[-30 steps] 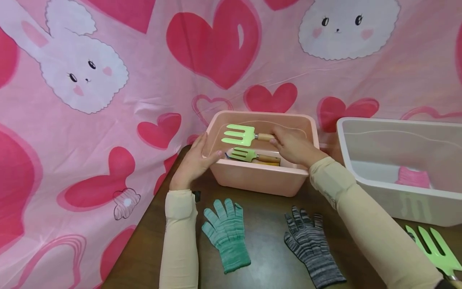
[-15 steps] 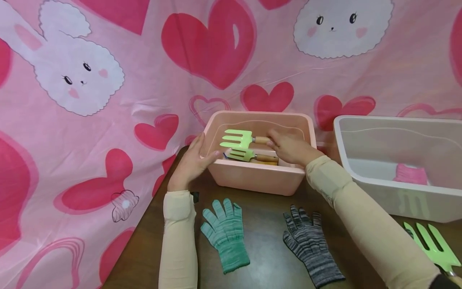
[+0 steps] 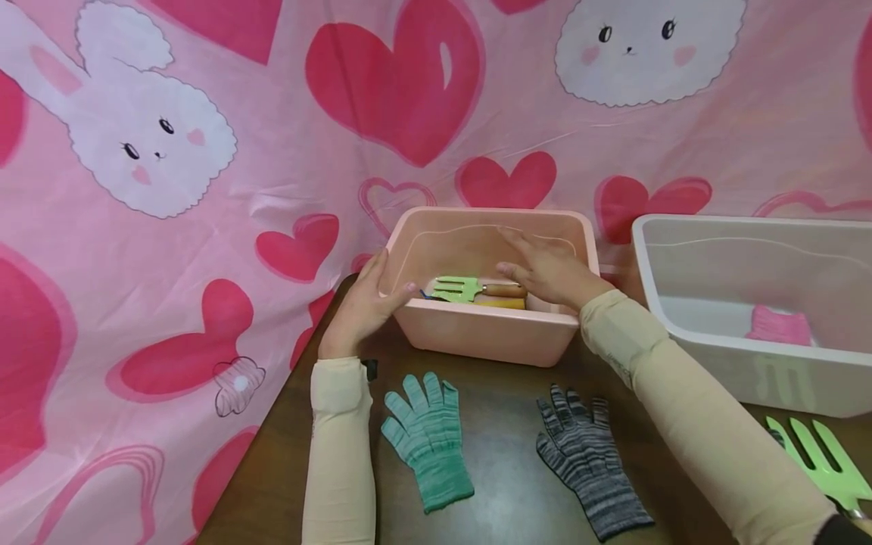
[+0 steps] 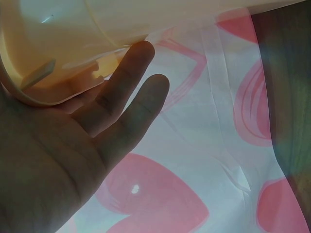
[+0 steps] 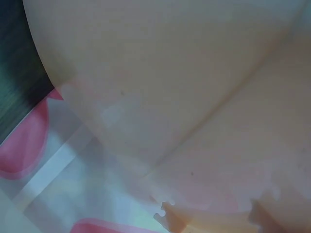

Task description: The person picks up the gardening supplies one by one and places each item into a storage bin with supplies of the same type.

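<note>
A pink plastic tub (image 3: pixel 487 333) stands on the table. My left hand (image 3: pixel 361 310) rests at its left rim, thumb over the front corner and fingers extended along the outside. In the left wrist view, the fingers (image 4: pixel 138 109) look nearly straight beside the tub wall. My right hand (image 3: pixel 548 269) is above the tub's right part, fingers spread with nothing in them. Below lies a green hand fork (image 3: pixel 459 289) with a wooden handle, beside a yellow handle (image 3: pixel 504 303). A blue tip pokes out at their left. The right wrist view is mostly blocked by a blurred pale surface.
A teal knitted glove (image 3: pixel 429 443) and a grey-black striped glove (image 3: pixel 593 462) lie in front of the tub. To the right, a grey tub (image 3: pixel 749 375) holds a pink cloth-like item (image 3: pixel 780 325). Another green fork (image 3: pixel 820 458) lies at the right edge, partly behind the forearm.
My right hand has let go of the light green hand fork, which it lowered into the pink tub, and its fingers have spread. The left hand stays at the rim.
</note>
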Motion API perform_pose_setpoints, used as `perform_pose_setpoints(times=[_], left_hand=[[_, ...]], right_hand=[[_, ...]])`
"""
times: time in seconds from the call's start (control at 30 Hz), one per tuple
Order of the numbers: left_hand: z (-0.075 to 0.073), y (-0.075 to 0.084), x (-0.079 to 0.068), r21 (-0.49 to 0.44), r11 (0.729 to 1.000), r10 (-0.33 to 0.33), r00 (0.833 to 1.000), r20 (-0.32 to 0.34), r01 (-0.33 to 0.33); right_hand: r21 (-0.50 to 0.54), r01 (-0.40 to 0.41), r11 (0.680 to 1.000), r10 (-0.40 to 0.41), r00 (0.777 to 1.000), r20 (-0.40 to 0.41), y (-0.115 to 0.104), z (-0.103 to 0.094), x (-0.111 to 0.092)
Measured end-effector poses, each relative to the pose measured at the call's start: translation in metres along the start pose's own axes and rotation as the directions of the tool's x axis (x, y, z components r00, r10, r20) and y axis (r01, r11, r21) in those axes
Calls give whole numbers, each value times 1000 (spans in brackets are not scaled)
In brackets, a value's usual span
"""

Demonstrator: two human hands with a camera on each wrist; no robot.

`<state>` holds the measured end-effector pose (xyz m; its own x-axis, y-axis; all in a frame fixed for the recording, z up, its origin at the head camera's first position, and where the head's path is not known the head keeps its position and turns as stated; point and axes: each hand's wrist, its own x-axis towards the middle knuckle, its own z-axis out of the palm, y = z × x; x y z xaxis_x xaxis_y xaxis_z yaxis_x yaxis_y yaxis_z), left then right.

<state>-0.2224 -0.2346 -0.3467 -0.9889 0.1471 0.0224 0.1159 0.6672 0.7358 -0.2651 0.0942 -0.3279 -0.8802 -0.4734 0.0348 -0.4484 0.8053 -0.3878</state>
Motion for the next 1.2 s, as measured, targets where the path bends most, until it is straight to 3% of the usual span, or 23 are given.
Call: perform_pose_setpoints(times=[0.23,0.37,0.43,0.57,0.73,0.93,1.0,1.2], left_hand=[[0,0,0,-6,1000,-1,1000,-2,1],[1,1,0,-2,1000,5,1000,-3,-5],[1,1,0,3,1000,5,1000,-1,-5],[2,2,0,20,1000,3,1000,6,-3],[0,1,-1,33,999,19,1000,-8,-19],[1,0,-2,17,1000,24,1000,-9,-24],[2,1,-3,13,1000,27,1000,-6,-27],[2,2,-2,28,999,25,1000,-4,-25]], right_hand=[[21,-40,999,40,999,-1,-4,-1,-1],[130,-25,991,43,989,-139,-8,-5,-4],[198,8,980,44,965,-259,-10,-7,-9],[237,51,970,68,880,-469,-13,-11,-27],[238,28,971,114,821,-559,-29,-22,-58],[158,100,982,22,778,-628,-43,-30,-96],[155,104,982,17,775,-632,-44,-31,-111],[128,50,990,35,807,-590,-45,-35,-156]])
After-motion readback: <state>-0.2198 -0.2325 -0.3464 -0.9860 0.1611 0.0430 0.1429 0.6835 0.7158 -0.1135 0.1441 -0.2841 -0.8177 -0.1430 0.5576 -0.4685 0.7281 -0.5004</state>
